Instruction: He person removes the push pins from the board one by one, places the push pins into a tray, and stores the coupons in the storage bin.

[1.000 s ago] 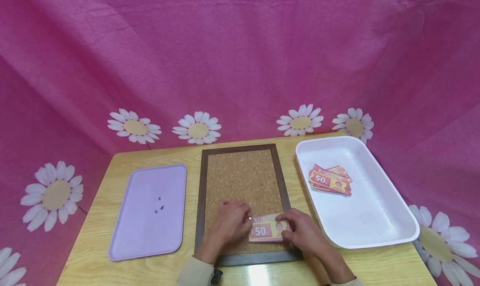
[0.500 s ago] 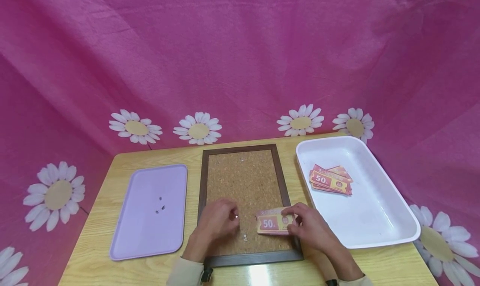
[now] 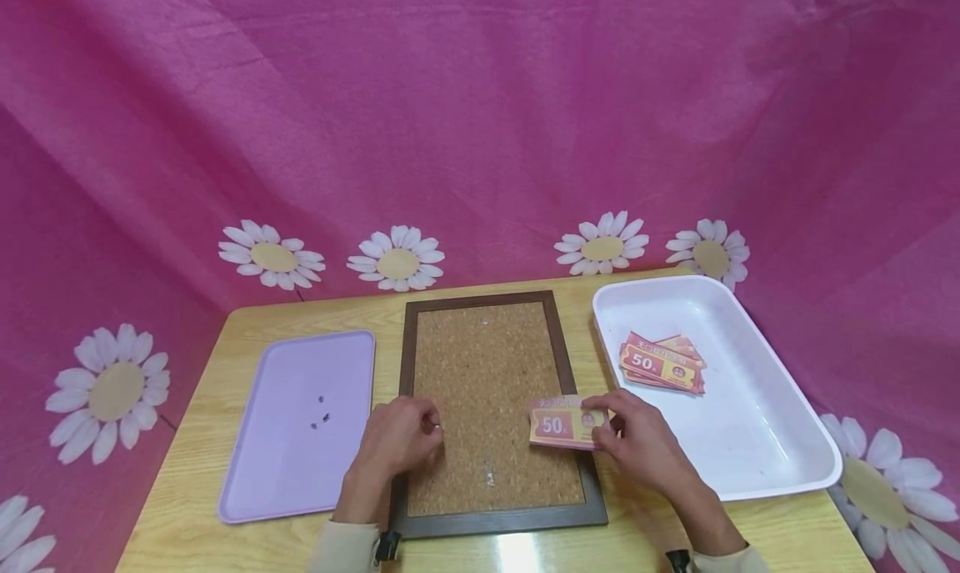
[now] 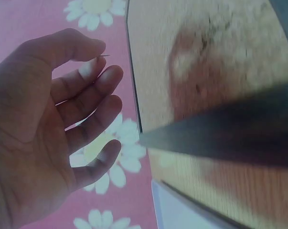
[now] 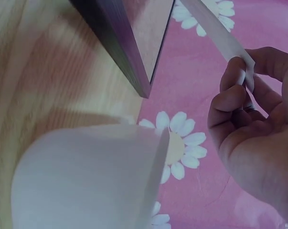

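My left hand (image 3: pixel 401 435) hovers over the left edge of the brown-framed cork board (image 3: pixel 483 356). In the left wrist view its thumb and index finger pinch a thumbtack (image 4: pixel 104 56), whose thin point sticks out; the head is hidden by the fingers. The other fingers are loosely bent. My right hand (image 3: pixel 648 439) pinches the right end of a small stack of red and yellow coupons (image 3: pixel 555 425) marked 50, held over the board's right side. Seen edge-on in the right wrist view, the coupons (image 5: pixel 218 29) run between thumb and fingers.
A lilac tray (image 3: pixel 292 464) with several small dark tacks (image 3: pixel 326 418) lies to the left. At the right stands a white plastic basin (image 3: pixel 750 423) with more coupons (image 3: pixel 660 364). A small clear or shiny spot (image 3: pixel 491 478) shows low on the cork.
Both hands have drawn apart: the left moved left off the coupons with the thumbtack, the right lifted the coupons up and to the right, uncovering the lower cork.
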`<state>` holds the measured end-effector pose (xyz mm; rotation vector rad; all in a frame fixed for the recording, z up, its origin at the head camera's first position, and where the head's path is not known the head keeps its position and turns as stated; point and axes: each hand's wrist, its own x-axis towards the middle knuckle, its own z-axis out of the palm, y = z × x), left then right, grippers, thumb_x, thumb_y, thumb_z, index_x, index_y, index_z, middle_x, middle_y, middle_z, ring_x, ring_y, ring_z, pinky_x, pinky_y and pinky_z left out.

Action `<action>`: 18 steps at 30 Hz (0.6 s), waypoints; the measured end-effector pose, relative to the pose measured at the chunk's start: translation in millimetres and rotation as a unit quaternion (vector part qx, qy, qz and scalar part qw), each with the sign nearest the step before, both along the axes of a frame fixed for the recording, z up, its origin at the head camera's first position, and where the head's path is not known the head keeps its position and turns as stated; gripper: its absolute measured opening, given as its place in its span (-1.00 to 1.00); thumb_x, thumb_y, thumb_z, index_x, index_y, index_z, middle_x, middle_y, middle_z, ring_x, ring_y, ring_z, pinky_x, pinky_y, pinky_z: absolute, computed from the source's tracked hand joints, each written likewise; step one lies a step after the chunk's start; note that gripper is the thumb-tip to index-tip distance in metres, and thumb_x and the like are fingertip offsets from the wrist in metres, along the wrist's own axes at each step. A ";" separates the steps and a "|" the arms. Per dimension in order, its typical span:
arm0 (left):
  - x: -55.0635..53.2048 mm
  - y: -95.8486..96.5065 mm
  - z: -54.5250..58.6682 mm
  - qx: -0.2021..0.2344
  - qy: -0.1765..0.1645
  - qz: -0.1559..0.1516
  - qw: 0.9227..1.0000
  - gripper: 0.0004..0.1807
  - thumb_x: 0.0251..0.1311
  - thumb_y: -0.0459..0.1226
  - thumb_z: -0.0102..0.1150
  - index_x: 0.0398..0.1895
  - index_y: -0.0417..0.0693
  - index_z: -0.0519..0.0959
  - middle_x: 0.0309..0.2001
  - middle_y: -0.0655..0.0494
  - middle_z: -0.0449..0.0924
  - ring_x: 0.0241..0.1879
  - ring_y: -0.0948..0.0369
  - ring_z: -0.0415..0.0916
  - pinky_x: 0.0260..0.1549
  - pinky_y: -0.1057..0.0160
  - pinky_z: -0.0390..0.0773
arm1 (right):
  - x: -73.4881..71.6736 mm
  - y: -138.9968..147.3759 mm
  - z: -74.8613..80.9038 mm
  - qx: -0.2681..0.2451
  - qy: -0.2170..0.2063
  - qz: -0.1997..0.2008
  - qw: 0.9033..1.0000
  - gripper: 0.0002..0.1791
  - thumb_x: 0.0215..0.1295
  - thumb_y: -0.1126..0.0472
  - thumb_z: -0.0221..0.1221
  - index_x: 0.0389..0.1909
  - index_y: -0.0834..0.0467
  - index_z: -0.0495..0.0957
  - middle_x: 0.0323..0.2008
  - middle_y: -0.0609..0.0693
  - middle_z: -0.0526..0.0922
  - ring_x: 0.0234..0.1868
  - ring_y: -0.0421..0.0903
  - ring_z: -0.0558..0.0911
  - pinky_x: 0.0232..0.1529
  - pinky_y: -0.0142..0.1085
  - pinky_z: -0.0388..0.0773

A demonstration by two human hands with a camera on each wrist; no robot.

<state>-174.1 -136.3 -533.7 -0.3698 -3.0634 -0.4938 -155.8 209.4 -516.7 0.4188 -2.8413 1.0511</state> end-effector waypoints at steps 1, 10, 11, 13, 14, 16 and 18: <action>0.0 -3.3 0.4 0.001 -0.003 0.006 1.000 -0.92 -0.07 -0.15 0.28 -0.58 0.20 0.56 -0.60 0.38 0.46 -0.55 0.36 0.33 -0.51 0.33 0.31 | -0.6 1.2 0.6 0.005 0.000 -0.004 1.000 -0.66 0.00 0.35 0.29 -0.15 0.04 0.65 -0.41 -0.15 0.50 -0.53 -0.38 0.36 -0.52 -0.45 0.32; -0.8 -35.2 5.1 0.007 -0.013 0.048 0.999 -0.90 -0.04 -0.17 0.26 -0.61 0.19 0.56 -0.60 0.38 0.52 -0.57 0.35 0.36 -0.49 0.28 0.32 | -6.2 13.3 7.8 0.012 -0.019 -0.037 0.999 -0.65 0.12 0.33 0.22 -0.05 0.04 0.63 -0.29 -0.07 0.58 -0.53 -0.32 0.39 -0.54 -0.43 0.33; -1.1 -39.1 5.5 0.007 -0.013 0.054 0.998 -0.91 -0.04 -0.16 0.26 -0.61 0.19 0.57 -0.59 0.38 0.54 -0.56 0.34 0.38 -0.49 0.27 0.34 | -6.9 15.0 8.5 0.009 -0.022 -0.040 0.999 -0.65 0.13 0.33 0.21 -0.03 0.04 0.63 -0.26 -0.05 0.60 -0.54 -0.32 0.41 -0.55 -0.43 0.34; -1.1 -47.4 6.5 0.004 -0.012 0.066 0.998 -0.93 -0.06 -0.15 0.25 -0.61 0.20 0.58 -0.56 0.38 0.58 -0.54 0.34 0.42 -0.48 0.24 0.37 | -8.5 18.6 8.9 0.002 -0.021 -0.042 0.999 -0.64 0.14 0.34 0.19 -0.01 0.06 0.62 -0.21 -0.01 0.62 -0.55 -0.33 0.44 -0.57 -0.42 0.35; -0.9 -51.6 6.9 0.002 -0.010 0.071 0.997 -0.94 -0.07 -0.15 0.24 -0.61 0.20 0.59 -0.55 0.38 0.59 -0.52 0.33 0.45 -0.47 0.22 0.39 | -9.4 20.2 9.2 -0.002 -0.017 -0.043 0.999 -0.64 0.15 0.35 0.18 -0.01 0.08 0.62 -0.19 0.01 0.63 -0.55 -0.33 0.45 -0.57 -0.42 0.36; 0.0 -60.4 7.4 0.002 -0.009 0.078 0.997 -0.95 -0.08 -0.15 0.24 -0.60 0.18 0.60 -0.53 0.37 0.62 -0.49 0.31 0.50 -0.44 0.17 0.42 | -10.9 23.5 9.2 -0.009 -0.005 -0.044 0.999 -0.64 0.14 0.37 0.18 -0.02 0.10 0.62 -0.16 0.04 0.65 -0.56 -0.35 0.48 -0.57 -0.42 0.39; 1.5 -69.2 7.2 0.002 -0.007 0.083 0.997 -0.95 -0.08 -0.15 0.23 -0.59 0.16 0.60 -0.51 0.35 0.64 -0.44 0.27 0.55 -0.41 0.11 0.44 | -11.7 26.6 9.3 -0.008 0.002 -0.047 0.999 -0.65 0.15 0.37 0.18 -0.01 0.11 0.61 -0.15 0.06 0.65 -0.56 -0.36 0.50 -0.55 -0.43 0.41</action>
